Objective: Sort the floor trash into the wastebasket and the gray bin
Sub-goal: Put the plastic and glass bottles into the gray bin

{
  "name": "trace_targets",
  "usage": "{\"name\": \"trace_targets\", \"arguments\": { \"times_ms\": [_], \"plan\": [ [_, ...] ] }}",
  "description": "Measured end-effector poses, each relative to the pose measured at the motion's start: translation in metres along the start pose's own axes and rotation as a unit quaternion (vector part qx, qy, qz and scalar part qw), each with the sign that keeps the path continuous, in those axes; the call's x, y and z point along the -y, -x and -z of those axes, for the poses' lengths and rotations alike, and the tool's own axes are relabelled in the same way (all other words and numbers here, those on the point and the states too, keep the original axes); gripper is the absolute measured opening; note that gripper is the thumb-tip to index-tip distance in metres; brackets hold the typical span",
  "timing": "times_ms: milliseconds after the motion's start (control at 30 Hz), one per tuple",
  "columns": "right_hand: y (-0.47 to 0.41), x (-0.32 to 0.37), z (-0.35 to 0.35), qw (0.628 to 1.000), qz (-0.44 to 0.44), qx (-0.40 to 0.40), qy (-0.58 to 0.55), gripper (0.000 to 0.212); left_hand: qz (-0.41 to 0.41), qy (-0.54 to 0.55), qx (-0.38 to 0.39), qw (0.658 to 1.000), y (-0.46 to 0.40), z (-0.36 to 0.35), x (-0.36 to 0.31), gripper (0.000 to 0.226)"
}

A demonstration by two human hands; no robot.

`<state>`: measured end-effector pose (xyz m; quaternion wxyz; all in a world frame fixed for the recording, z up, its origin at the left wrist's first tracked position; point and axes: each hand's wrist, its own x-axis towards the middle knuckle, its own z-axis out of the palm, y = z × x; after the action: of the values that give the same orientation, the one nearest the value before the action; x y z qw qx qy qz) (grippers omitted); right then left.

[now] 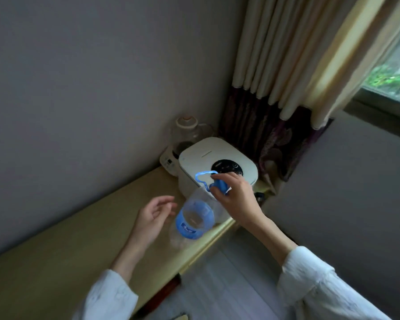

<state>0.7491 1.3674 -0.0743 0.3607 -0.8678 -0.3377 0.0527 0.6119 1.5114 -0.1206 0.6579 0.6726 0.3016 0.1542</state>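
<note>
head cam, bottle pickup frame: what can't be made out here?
- Wastebasket and gray bin: neither shows in the head view.
- Bottle cap and neck: covered by the right hand, which grips them.
- Bottle label text: motion-blurred, unreadable.
- Cooker panel markings: too small.
- Kettle base: partly behind the cooker.
- Left hand: open, near the bottle; contact unclear.
- Floor: mostly cut off by the bottom edge.

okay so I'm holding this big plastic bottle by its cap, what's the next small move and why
Probably lift it clear of the table: your right hand grips the empty bottle by its blue cap, tilted above the edge, while your left hand hangs open beside it. No bin shows yet.
</note>
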Motion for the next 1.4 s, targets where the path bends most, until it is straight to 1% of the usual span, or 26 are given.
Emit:
{"name": "trace_targets", "arguments": {
  "times_ms": [100,200,300,400,467,567,633,700,767,900,967,1033,1167,1300,1400],
  "plan": [
    [0.054,-0.039,0.036,0.998,-0.050,-0.036,-0.010,0.029,-0.006,-0.030,0.054,0.998,0.021,-0.046,-0.002,0.019],
    [0.123,-0.091,0.078,0.990,-0.114,-0.077,-0.012,0.025,-0.008,-0.052,0.109,0.993,0.053,-0.106,0.000,0.023],
    [0.193,-0.139,0.117,0.981,-0.165,-0.103,0.002,0.023,-0.007,-0.070,0.157,0.985,0.087,-0.165,0.005,0.018],
    [0.264,-0.191,0.156,0.965,-0.223,-0.136,0.039,0.023,-0.005,-0.093,0.224,0.970,0.126,-0.236,0.018,0.019],
    [0.311,-0.225,0.181,0.943,-0.280,-0.174,0.048,0.021,0.006,-0.107,0.276,0.955,0.151,-0.284,0.029,0.020],
    [0.362,-0.260,0.200,0.912,-0.353,-0.204,0.053,0.018,0.018,-0.140,0.343,0.929,0.176,-0.333,0.046,0.020],
    [0.389,-0.282,0.209,0.896,-0.385,-0.215,0.062,0.016,0.027,-0.162,0.369,0.915,0.184,-0.361,0.056,0.019],
    [0.413,-0.310,0.216,0.871,-0.430,-0.228,0.065,0.015,0.042,-0.183,0.395,0.899,0.187,-0.395,0.069,0.018],
    [0.431,-0.343,0.219,0.843,-0.480,-0.236,0.059,0.014,0.059,-0.206,0.420,0.882,0.185,-0.431,0.085,0.019],
    [0.447,-0.402,0.219,0.799,-0.550,-0.244,0.027,0.013,0.082,-0.245,0.444,0.858,0.170,-0.496,0.124,0.023],
    [0.451,-0.435,0.215,0.769,-0.593,-0.241,0.009,0.014,0.097,-0.275,0.464,0.836,0.160,-0.532,0.149,0.025],
    [0.453,-0.469,0.208,0.753,-0.611,-0.245,0.000,0.016,0.095,-0.300,0.488,0.814,0.151,-0.567,0.174,0.026],
    [0.458,-0.540,0.181,0.732,-0.631,-0.255,-0.028,0.016,0.093,-0.355,0.514,0.775,0.134,-0.626,0.238,0.021],
    [0.461,-0.596,0.135,0.726,-0.624,-0.283,-0.067,0.014,0.126,-0.388,0.496,0.766,0.128,-0.647,0.303,0.027],
    [0.462,-0.630,0.098,0.713,-0.630,-0.288,-0.107,0.015,0.162,-0.406,0.468,0.768,0.129,-0.652,0.347,0.016]
  ]
}}
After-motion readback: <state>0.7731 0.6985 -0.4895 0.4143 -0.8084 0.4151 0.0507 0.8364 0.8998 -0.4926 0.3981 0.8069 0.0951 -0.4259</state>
